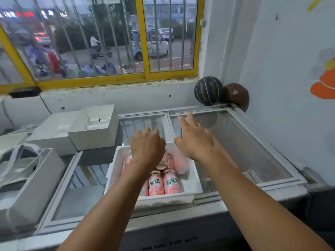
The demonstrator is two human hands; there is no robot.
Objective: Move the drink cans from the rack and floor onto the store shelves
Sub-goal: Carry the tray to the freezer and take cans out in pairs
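The spread right hand point(194, 140) and the left hand point(146, 147), fingers perhaps curling, are hovering over pink cylindrical drink cans point(170, 183), best gripping one each mid-body.

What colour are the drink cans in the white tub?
The drink cans are pink with green lettering, lying in the white tub; the head view shows them.

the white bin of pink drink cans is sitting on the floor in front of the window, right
Not on the floor. The head view shows the white bin of pink drink cans sitting on the glass freezer lid, in front of the window.
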